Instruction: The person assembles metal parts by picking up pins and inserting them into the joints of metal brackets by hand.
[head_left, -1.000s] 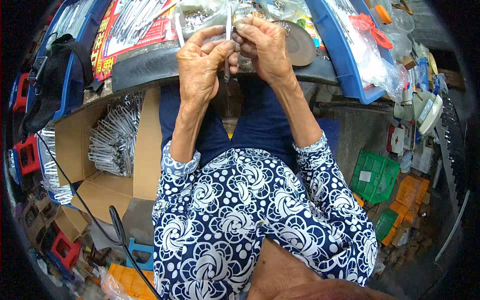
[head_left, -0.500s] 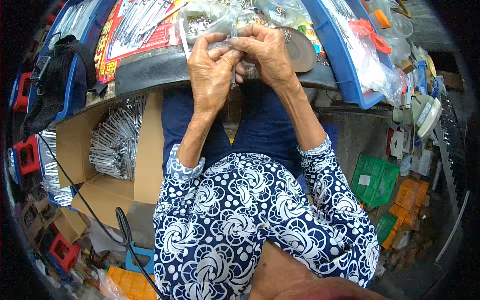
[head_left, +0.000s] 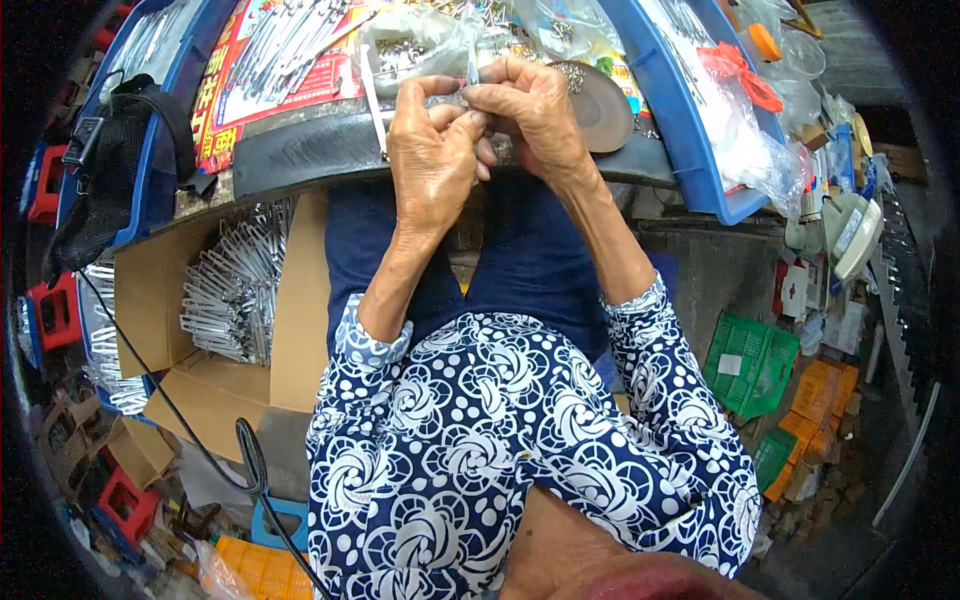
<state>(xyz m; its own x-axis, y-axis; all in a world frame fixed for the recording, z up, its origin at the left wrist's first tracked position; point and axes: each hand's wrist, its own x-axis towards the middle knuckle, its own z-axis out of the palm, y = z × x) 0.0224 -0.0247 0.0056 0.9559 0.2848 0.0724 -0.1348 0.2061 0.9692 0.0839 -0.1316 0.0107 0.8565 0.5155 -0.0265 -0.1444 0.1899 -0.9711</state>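
Note:
My left hand [head_left: 432, 145] and my right hand [head_left: 535, 108] meet over the near edge of the workbench. Their fingers pinch together around a slim silvery metal strip [head_left: 473, 68], whose narrow tip sticks up between the fingertips. Most of the strip is hidden by the fingers. Left of my left hand, a separate pale strip [head_left: 373, 98] leans over the dark bench edge [head_left: 305, 148]. Beyond the hands lie clear plastic bags [head_left: 425, 40] with small metal parts. Beside my right hand is a round greyish dish [head_left: 605, 110] with small bits at its far side.
Blue trays of metal strips stand left [head_left: 180, 95] and right [head_left: 690, 120]. Loose metal strips [head_left: 290, 50] lie on red-and-yellow printed paper. Below left, a cardboard box [head_left: 150, 290] holds many strips. A black strap [head_left: 125, 150] and cable hang at left; a green crate [head_left: 745, 365] sits at right.
My hands have shifted slightly, still pinching together. The strip's lower end, visible below my fingers before, is now out of sight. More of the pale strip at left shows.

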